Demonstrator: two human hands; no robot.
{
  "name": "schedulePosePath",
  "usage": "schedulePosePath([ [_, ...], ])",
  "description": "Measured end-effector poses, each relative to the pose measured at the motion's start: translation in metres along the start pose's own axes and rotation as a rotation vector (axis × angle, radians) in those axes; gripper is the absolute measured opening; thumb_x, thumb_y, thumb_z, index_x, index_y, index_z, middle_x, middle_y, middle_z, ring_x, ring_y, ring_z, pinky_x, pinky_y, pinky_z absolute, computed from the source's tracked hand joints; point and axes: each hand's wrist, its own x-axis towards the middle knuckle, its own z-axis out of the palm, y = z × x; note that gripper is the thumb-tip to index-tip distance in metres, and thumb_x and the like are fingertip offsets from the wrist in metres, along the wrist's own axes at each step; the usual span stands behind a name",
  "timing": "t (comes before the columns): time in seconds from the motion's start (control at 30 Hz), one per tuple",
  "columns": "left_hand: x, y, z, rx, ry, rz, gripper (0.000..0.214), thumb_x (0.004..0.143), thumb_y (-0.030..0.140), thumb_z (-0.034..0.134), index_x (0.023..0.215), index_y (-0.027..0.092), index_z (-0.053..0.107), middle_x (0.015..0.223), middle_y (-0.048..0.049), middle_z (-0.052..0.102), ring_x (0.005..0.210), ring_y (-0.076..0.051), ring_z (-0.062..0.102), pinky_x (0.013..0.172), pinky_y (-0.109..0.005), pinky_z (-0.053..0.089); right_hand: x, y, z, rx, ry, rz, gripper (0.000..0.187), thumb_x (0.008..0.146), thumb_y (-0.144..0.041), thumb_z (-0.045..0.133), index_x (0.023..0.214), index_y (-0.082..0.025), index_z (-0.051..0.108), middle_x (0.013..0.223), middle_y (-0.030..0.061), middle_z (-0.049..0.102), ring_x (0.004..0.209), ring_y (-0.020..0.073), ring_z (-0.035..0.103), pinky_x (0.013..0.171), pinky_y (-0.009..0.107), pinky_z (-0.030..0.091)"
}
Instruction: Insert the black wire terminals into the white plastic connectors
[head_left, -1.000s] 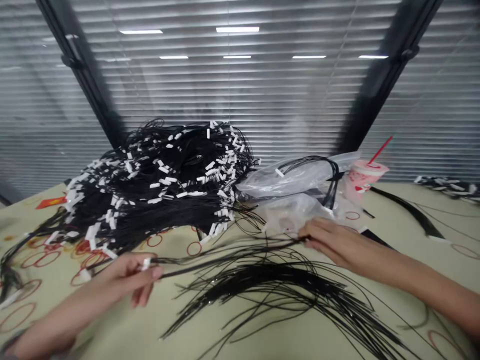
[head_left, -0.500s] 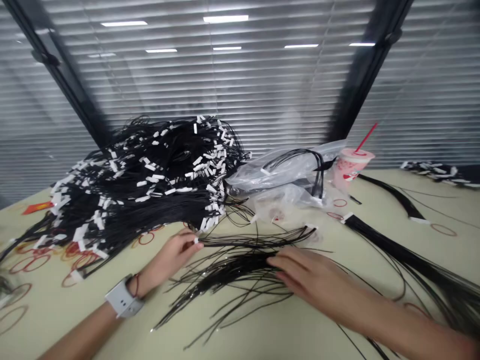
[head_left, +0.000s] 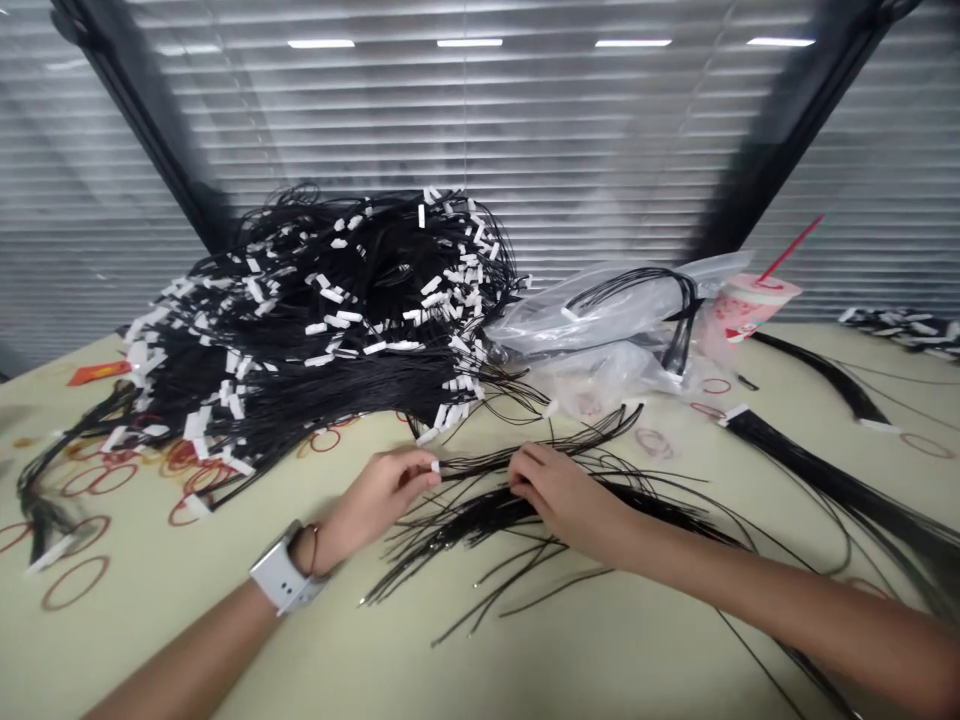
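Observation:
My left hand [head_left: 390, 492] pinches a small white connector [head_left: 435, 467] between thumb and fingertips. From that connector a thin bundle of black wires [head_left: 480, 464] runs right, behind my right hand. My right hand [head_left: 559, 495] has its fingers closed and bent down where this bundle passes the loose black wires [head_left: 465, 520]; what lies between its fingertips is hidden. The loose wires fan out on the table below both hands, with small shiny ends at the lower left.
A big heap of black cables [head_left: 352, 350] with white connectors stands at the back left. Red rubber bands [head_left: 75, 583] lie near it. Clear plastic bags [head_left: 600, 320] and a pink cup [head_left: 750, 305] with a straw stand behind; a wire bundle [head_left: 795, 465] lies at right.
My right hand has moved left and up from over the loose wires towards the connector, its fingers now bent and closed. My left hand still holds the connector. The view has shifted.

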Motion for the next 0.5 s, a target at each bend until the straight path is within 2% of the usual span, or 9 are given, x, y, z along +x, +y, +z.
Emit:
schedulePosePath([
  [0.1,-0.003,0.01,0.004,-0.025,-0.034,0.005,0.027,0.084,0.037,0.043,0.084,0.015,0.059,0.077,-0.0006,0.056,0.066,-0.009,0.046,0.061,-0.02,0.034,-0.005,-0.005,0.0,0.082,0.049,0.096,0.016,0.085,-0.015,0.033,0.08,-0.013,0.048,0.083,0.0029,0.051,0.077,0.0092,0.044,0.07,0.024,0.037],
  [0.17,-0.006,0.014,0.008,-0.048,-0.059,-0.001,0.026,0.083,0.037,0.044,0.083,0.016,0.06,0.073,0.0003,0.056,0.063,-0.008,0.045,0.058,-0.02,0.033,-0.005,-0.008,0.003,0.141,0.086,0.135,0.018,0.086,-0.02,0.035,0.08,-0.014,0.051,0.082,0.0013,0.053,0.077,0.0075,0.046,0.07,0.022,0.037],
  [0.3,-0.009,0.017,0.014,-0.09,-0.088,-0.02,0.028,0.083,0.038,0.044,0.082,0.015,0.059,0.067,0.0011,0.054,0.056,-0.007,0.042,0.051,-0.019,0.031,-0.003,-0.014,0.01,0.235,0.123,0.142,0.018,0.084,-0.024,0.04,0.084,-0.018,0.057,0.083,-0.001,0.055,0.077,0.0048,0.049,0.071,0.019,0.037],
  [0.5,-0.008,0.017,0.012,-0.163,-0.132,-0.098,0.029,0.082,0.04,0.043,0.087,0.015,0.057,0.072,-0.0003,0.052,0.061,-0.008,0.041,0.053,-0.02,0.031,0.007,-0.017,0.013,0.321,0.108,0.172,0.019,0.081,-0.031,0.047,0.075,-0.018,0.059,0.076,-0.0018,0.055,0.074,0.0052,0.048,0.069,0.02,0.034],
])
